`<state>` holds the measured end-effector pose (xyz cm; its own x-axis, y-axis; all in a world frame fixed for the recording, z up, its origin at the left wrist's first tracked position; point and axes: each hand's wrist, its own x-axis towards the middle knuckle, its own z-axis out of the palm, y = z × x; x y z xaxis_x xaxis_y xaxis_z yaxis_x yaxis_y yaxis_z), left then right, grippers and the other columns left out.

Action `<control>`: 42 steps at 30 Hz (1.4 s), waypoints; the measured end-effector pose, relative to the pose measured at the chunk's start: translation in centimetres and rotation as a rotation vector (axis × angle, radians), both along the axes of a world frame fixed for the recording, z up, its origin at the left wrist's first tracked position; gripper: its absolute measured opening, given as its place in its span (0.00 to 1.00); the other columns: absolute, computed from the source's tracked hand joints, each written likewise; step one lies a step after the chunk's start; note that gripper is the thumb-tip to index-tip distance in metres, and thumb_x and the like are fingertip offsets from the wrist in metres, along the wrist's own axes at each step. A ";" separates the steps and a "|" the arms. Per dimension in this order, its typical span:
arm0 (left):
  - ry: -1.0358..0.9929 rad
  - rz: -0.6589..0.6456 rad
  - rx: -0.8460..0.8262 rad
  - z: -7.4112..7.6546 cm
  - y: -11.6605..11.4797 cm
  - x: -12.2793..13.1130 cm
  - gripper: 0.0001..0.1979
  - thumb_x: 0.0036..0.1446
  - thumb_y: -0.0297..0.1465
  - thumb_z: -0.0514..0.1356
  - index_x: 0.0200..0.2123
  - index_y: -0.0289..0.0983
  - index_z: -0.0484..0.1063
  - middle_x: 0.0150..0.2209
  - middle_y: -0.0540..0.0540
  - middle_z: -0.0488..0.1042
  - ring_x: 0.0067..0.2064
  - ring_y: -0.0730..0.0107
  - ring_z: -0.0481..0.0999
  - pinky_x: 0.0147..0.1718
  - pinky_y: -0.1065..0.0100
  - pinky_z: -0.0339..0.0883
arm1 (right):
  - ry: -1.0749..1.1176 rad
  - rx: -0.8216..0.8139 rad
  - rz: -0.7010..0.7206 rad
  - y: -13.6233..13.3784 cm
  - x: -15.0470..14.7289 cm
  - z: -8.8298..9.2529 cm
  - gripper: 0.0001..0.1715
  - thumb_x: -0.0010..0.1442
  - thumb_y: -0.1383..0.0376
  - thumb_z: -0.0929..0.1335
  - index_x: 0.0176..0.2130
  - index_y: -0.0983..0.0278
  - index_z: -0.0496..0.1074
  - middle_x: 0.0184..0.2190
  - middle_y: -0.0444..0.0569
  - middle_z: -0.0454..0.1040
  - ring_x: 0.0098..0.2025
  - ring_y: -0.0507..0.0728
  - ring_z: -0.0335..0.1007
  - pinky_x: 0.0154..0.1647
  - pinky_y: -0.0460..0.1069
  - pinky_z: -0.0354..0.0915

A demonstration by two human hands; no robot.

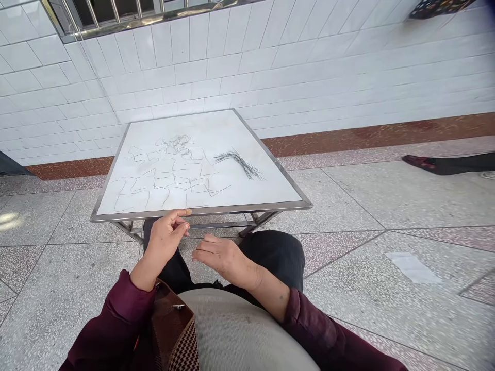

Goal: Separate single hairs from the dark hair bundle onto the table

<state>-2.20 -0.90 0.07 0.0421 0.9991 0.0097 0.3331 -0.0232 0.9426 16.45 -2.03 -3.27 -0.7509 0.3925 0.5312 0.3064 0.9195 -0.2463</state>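
Just past the near edge of a white-topped table (pixel 247 129), my left hand (pixel 166 237) is raised, its thumb and bent fingers pinched near each other; anything between them is too fine to make out. To its right and slightly lower, my right hand (pixel 222 256) is closed with its fingertips together, pointing at the left one, and its contents are hidden. The two hands do not touch. On the tabletop lie a bundle of straight dark strands (pixel 240 163), a tangle of thin wavy strands (pixel 177 142) and several zigzag strands (pixel 170 178).
The table has a metal rim and legs and stands by a white tiled wall (pixel 216 67). A barred window (pixel 116 13) is at the upper left. A brown bag (pixel 170 314) hangs at my lap. Right, another person's shoe (pixel 421 163) and a paper (pixel 413 267) are on the floor.
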 end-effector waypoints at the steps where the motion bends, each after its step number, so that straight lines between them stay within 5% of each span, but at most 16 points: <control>1: 0.011 -0.014 0.002 0.0 -0.1 0.1 0.15 0.54 0.27 0.57 0.45 0.42 0.75 0.30 0.52 0.74 0.28 0.74 0.77 0.30 0.72 0.68 | -0.034 0.018 0.015 0.0 0.0 0.1 0.13 0.69 0.71 0.60 0.35 0.65 0.71 0.27 0.46 0.68 0.31 0.53 0.58 0.32 0.47 0.57; 5: 0.050 -0.044 0.011 -0.3 -0.1 0.1 0.16 0.54 0.27 0.57 0.45 0.43 0.75 0.30 0.53 0.74 0.29 0.73 0.77 0.30 0.72 0.67 | -0.164 0.047 0.037 0.2 0.3 0.8 0.17 0.70 0.71 0.57 0.34 0.65 0.70 0.28 0.47 0.68 0.33 0.53 0.58 0.34 0.48 0.58; 17: 0.073 -0.013 0.017 -0.4 0.1 -0.1 0.16 0.54 0.26 0.56 0.45 0.43 0.75 0.31 0.52 0.76 0.30 0.72 0.79 0.31 0.71 0.68 | -0.105 0.045 0.017 0.0 1.3 0.4 0.19 0.69 0.73 0.57 0.56 0.65 0.65 0.34 0.50 0.74 0.38 0.54 0.65 0.38 0.51 0.65; 29: 0.105 -0.076 -0.030 -0.7 -0.1 0.5 0.16 0.54 0.28 0.57 0.46 0.44 0.75 0.30 0.53 0.74 0.29 0.72 0.78 0.29 0.72 0.68 | -0.193 0.120 0.134 -0.2 0.9 0.1 0.12 0.69 0.72 0.59 0.43 0.66 0.70 0.34 0.49 0.72 0.39 0.54 0.65 0.41 0.49 0.64; 42: -0.005 -0.052 -0.056 -0.3 -0.3 0.3 0.17 0.53 0.29 0.57 0.46 0.42 0.75 0.30 0.51 0.74 0.29 0.72 0.77 0.28 0.72 0.68 | -0.151 0.204 0.105 -0.5 1.6 0.2 0.13 0.68 0.72 0.61 0.49 0.65 0.70 0.43 0.51 0.76 0.47 0.55 0.68 0.43 0.50 0.62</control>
